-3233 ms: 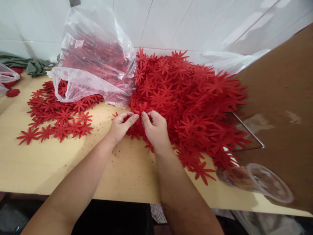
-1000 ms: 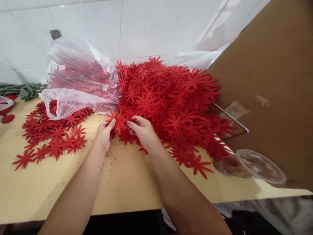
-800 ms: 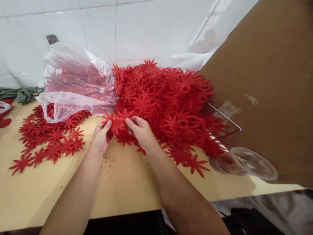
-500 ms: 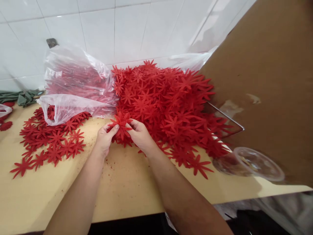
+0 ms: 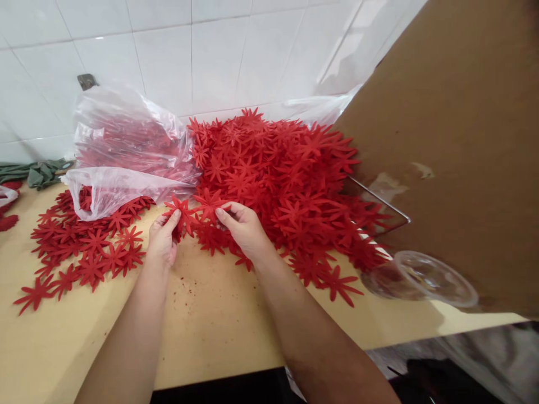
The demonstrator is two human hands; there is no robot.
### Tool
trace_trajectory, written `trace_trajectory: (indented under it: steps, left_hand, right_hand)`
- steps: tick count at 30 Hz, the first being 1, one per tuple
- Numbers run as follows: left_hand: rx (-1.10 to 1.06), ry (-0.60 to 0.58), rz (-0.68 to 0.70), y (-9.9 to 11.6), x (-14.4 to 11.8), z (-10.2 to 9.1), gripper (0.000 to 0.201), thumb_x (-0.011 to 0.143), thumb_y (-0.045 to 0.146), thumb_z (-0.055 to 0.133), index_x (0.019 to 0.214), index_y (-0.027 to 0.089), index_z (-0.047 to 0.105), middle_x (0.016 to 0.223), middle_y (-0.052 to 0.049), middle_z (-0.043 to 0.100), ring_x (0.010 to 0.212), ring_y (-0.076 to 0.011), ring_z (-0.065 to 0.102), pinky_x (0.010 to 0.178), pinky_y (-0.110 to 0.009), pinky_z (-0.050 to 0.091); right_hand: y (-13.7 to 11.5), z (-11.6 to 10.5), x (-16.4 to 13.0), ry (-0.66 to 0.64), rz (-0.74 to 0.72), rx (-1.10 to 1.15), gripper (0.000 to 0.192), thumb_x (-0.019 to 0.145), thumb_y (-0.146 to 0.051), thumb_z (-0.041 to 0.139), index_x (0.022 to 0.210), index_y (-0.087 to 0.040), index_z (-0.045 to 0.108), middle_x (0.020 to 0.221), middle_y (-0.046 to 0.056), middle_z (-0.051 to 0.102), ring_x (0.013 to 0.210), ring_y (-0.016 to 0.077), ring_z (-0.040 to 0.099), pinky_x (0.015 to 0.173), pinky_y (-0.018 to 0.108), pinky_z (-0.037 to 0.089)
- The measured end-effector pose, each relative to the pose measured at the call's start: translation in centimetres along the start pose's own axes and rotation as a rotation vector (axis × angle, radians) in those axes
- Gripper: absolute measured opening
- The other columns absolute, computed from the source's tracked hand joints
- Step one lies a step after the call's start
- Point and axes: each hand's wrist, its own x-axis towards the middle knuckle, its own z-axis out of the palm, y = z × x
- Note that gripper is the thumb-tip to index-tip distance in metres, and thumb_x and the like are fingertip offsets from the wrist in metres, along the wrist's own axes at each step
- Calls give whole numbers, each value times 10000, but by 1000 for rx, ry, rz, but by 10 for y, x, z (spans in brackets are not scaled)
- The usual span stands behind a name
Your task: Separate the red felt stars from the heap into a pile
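Note:
My left hand (image 5: pixel 164 235) pinches a red flower-shaped cutout (image 5: pixel 182 216) between thumb and fingers. Another red flower cutout (image 5: pixel 209 205) is pinched at its right side by my right hand (image 5: pixel 242 227). The two flowers are side by side, their petals meeting or overlapping slightly. A big heap of the same red flowers (image 5: pixel 269 174) rises just behind and to the right of my hands. On the left, a flatter pile of darker red flowers (image 5: pixel 95 241) is spread on the table (image 5: pixel 210 325).
A clear plastic bag (image 5: pixel 130 134) full of red pieces lies against the tiled wall (image 5: pixel 164 62). At right stand a tall cardboard sheet (image 5: pixel 463 146) and a tipped clear plastic tub (image 5: pixel 438 278). Folded green cloth-like pieces (image 5: pixel 42 173) lie at far left.
My hands have moved apart, the left one shifting left. The red flowers, stacked together before, are now separated, one in each hand. The view has shifted slightly.

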Motion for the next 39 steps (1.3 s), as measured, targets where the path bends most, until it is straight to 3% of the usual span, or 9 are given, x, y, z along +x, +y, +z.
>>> trace_trajectory:
  steps: [7,13,18,21,28,31,33,36,39]
  left_hand:
    - [98,-191,-30,-2,-7,3,328,413,214,791,687,125,633,623,12,664,539,-59,584,570,-163,470]
    - [53,-103,7,-1,-2,3,296,385,193,794,618,119,626,575,12,650,525,-61,581,565,-165,470]
    - [-4,-30,-16,4,-1,1,271,412,183,782,605,134,598,540,38,622,426,-44,512,386,-149,363]
    - [-54,-31,-20,8,0,-3,231,468,179,761,598,142,575,530,54,603,413,-35,494,372,-148,347]
    - [-91,-205,-127,9,-6,-4,186,564,190,714,706,157,599,611,49,618,457,-18,493,392,-130,364]
    - [-68,-225,-134,7,-9,-2,177,568,190,709,705,148,605,622,35,628,448,-22,491,391,-139,377]
    - [-62,-204,-139,6,-9,-2,178,555,186,713,686,142,601,609,30,630,426,-26,483,385,-148,383]
    - [-27,-112,-145,3,-8,0,192,532,180,724,661,144,585,558,41,616,402,-37,488,376,-155,390]
    - [7,-54,-139,0,-6,2,210,515,192,734,643,147,575,524,49,604,409,-50,512,382,-156,399]
  right_hand:
    - [4,4,-2,-136,-62,-89,258,662,-412,584,638,-162,527,564,-44,463,504,59,369,505,222,318]
    - [3,8,-4,-175,-73,-77,231,681,-397,564,665,-176,500,589,-44,467,532,67,409,533,222,347]
    - [2,6,-3,-193,-10,-73,270,639,-424,600,671,-173,507,572,-49,464,510,61,397,512,217,337]
    - [5,2,1,-109,-22,-74,309,631,-469,593,650,-172,506,551,-49,453,505,60,379,501,214,322]
    - [11,-4,4,44,-86,-215,372,682,-506,531,545,-190,391,496,-66,322,473,58,275,458,222,222]
    - [13,-5,4,114,-124,-303,416,739,-508,466,517,-202,292,497,-65,248,480,63,242,463,231,207]
    - [15,-6,5,175,-145,-348,390,770,-487,435,536,-202,306,514,-56,275,493,71,272,478,231,244]
    - [15,-5,4,318,-288,-449,242,748,-417,502,720,-179,470,722,18,462,622,108,424,590,261,377]
    - [6,-2,-2,468,-512,-619,386,705,-381,570,1003,-146,500,1066,142,441,941,210,468,787,372,412]
